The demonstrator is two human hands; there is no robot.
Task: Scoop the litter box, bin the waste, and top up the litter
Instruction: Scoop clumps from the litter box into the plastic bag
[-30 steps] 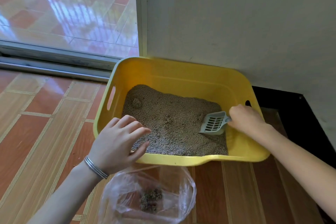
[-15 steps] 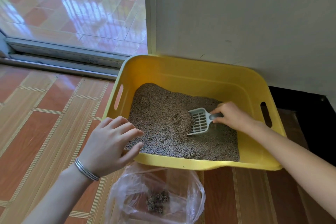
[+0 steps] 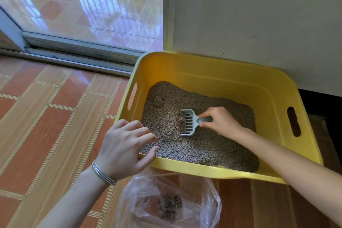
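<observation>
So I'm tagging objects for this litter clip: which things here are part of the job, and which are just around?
Part of the job:
yellow litter box
litter
grey scoop, gripped by the right hand
clear plastic bag holding waste clumps
left hand, at the box's near rim

Just around:
glass sliding door
wall
bracelet

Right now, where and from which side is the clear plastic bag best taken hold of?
Grip the clear plastic bag by its open upper rim, coming from above on its left, where the left hand hovers free. The film is limp and crumpled, and clumps weigh down its bottom.
</observation>
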